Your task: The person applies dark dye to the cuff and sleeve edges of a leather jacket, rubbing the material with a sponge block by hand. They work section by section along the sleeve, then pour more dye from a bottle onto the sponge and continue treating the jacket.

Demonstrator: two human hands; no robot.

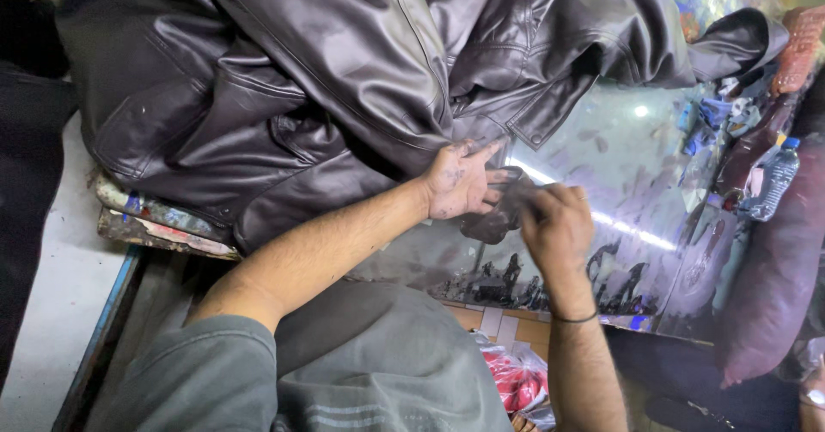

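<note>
Here I see two hands over the bench's near edge: my left hand (pixel 458 183) and right hand (pixel 557 226) both pinch one dark rag (pixel 503 213). One brown leather jacket (pixel 344 79) covers the far side, and one plastic bottle (pixel 776 178) lies at the right edge.

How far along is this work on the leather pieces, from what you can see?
Done: the glossy table already carries dark smears, and the left hand is stained. In hand: both the left and the right hand grip one small dark leather piece. Left: a big heap of dark leather jackets lies behind; I cannot tell whether they are finished.
</note>
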